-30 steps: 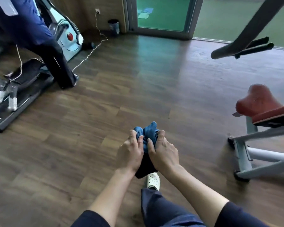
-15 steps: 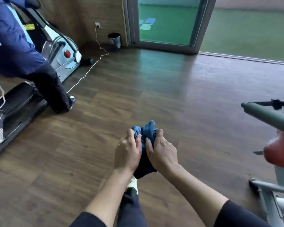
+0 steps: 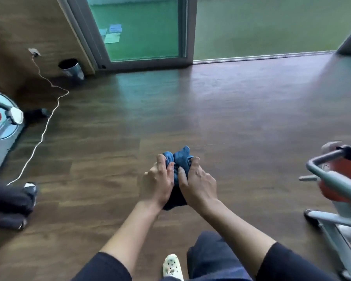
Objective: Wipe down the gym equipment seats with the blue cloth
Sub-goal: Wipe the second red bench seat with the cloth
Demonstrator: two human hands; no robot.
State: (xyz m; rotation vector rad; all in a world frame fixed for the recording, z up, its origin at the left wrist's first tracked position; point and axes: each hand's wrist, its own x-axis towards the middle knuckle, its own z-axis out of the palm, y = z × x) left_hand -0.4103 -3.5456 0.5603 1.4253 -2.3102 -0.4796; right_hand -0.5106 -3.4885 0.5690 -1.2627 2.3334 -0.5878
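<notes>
Hanging above the wooden floor (image 3: 241,122), the blue cloth (image 3: 181,160) is clamped between the 2 hands: the fingers of the left hand (image 3: 157,185) and the right hand (image 3: 199,183) are curled into its folds. It is judged light, soft and limp, easily crumpled, and best gripped as a wad with 1 face left free for wiping. An orange-red padded seat (image 3: 344,169), seemingly smooth vinyl, is seen at the right behind a grey-green metal tube (image 3: 332,182), well apart from the cloth.
</notes>
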